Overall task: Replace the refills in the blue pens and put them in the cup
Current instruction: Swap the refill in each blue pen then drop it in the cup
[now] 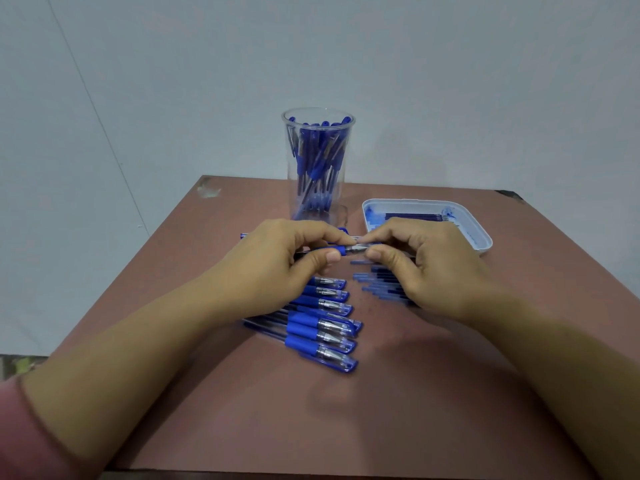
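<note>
Cup (318,168), far centre of worktop (242,410), already crowded with pens. Left hand (277,261) and right hand (426,261) each pinch one pen (348,250) mid-air, fingers curled round it. Seven-odd capped pens (322,327) wait near; refills (381,285) beside, more in tray (481,237). Judged past halfway.

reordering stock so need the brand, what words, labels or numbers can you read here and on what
No text can be read.
Row of blue capped pens on the brown table: any barrel print is too blurred.
Blue pen held by the left hand and right hand: none shows.
Tall clear plastic cup: no label.
White plastic tray: only blue ink stains.
</note>
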`<act>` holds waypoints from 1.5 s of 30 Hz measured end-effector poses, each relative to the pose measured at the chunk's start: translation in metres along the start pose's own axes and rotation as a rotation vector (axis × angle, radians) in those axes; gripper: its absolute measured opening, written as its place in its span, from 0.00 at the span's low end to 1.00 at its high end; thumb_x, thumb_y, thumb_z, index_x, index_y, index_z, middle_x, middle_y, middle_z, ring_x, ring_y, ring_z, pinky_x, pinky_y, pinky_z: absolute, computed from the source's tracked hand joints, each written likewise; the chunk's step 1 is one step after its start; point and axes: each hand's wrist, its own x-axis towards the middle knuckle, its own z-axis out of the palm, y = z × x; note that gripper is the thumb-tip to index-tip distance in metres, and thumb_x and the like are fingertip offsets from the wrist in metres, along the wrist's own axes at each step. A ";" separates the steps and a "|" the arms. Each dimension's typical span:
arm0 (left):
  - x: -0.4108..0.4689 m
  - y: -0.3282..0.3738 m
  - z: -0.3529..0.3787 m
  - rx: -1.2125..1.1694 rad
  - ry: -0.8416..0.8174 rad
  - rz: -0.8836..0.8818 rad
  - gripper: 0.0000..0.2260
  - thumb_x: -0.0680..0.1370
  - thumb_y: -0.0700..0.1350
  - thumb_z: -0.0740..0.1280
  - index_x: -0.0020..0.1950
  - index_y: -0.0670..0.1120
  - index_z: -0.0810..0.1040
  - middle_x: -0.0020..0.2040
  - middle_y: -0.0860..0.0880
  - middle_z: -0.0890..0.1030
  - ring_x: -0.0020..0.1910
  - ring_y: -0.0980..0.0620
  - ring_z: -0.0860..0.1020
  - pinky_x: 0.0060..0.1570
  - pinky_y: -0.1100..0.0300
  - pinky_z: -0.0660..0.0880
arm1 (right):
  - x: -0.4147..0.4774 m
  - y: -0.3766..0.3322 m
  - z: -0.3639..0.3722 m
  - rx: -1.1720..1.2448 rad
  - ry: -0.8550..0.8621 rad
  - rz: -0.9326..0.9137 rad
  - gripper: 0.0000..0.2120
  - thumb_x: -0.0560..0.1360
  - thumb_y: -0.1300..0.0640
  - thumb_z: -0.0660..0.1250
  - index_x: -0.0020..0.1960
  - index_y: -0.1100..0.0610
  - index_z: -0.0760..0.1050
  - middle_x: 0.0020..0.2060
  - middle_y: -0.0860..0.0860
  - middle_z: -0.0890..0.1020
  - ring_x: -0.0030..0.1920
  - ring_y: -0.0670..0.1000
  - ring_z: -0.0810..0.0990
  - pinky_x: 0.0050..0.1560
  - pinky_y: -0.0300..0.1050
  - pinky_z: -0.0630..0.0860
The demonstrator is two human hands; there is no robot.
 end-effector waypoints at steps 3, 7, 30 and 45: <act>0.000 0.002 -0.001 -0.027 -0.026 -0.004 0.11 0.80 0.46 0.65 0.55 0.63 0.79 0.29 0.57 0.75 0.28 0.61 0.70 0.33 0.70 0.66 | -0.001 0.001 0.000 -0.024 -0.014 -0.006 0.05 0.77 0.55 0.67 0.49 0.47 0.80 0.38 0.46 0.83 0.38 0.47 0.80 0.39 0.41 0.73; -0.001 0.003 0.000 0.003 -0.042 0.000 0.12 0.81 0.46 0.64 0.56 0.64 0.79 0.27 0.58 0.73 0.27 0.59 0.68 0.31 0.69 0.66 | -0.001 0.002 -0.002 -0.024 -0.025 0.002 0.05 0.77 0.56 0.67 0.47 0.47 0.80 0.35 0.45 0.82 0.38 0.43 0.78 0.37 0.31 0.70; -0.006 -0.005 -0.006 0.259 0.088 0.112 0.13 0.77 0.45 0.70 0.61 0.55 0.81 0.38 0.59 0.80 0.28 0.61 0.74 0.32 0.72 0.68 | -0.009 -0.007 -0.017 -0.303 -0.360 -0.015 0.07 0.67 0.46 0.73 0.45 0.44 0.80 0.35 0.38 0.78 0.44 0.42 0.75 0.45 0.33 0.65; -0.002 -0.012 -0.008 0.219 0.083 0.147 0.13 0.76 0.52 0.70 0.61 0.59 0.81 0.43 0.61 0.84 0.36 0.55 0.80 0.37 0.57 0.77 | -0.002 0.002 0.000 -0.043 -0.045 -0.016 0.10 0.76 0.46 0.65 0.50 0.49 0.82 0.40 0.42 0.81 0.43 0.44 0.78 0.44 0.41 0.74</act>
